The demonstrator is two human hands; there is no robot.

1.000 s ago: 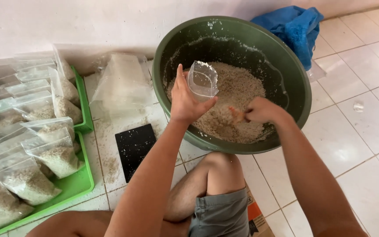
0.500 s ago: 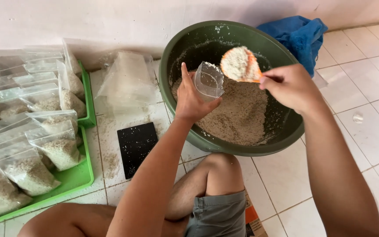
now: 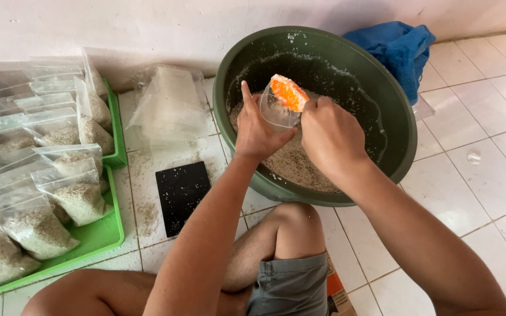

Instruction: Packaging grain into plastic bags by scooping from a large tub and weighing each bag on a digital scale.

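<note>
Left hand (image 3: 257, 131) pinches clear bag (image 3: 276, 108) upright, mouth up. Right hand (image 3: 330, 136) clasps orange scoop (image 3: 289, 92), tilted down-left into the bag, over basin (image 3: 382, 93).

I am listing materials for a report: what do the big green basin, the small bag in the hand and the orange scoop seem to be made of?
Basin: likely moulded plastic, matte dark green, smooth rolled rim. Small bag in the left hand: thin clear plastic film, see-through and creased. Orange scoop, in the right hand: probably plastic, bright even colour.

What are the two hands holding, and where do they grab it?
Left hand grips a small clear plastic bag around its side. Right hand holds a small orange scoop by its near end, tipped over the bag's mouth.
</note>
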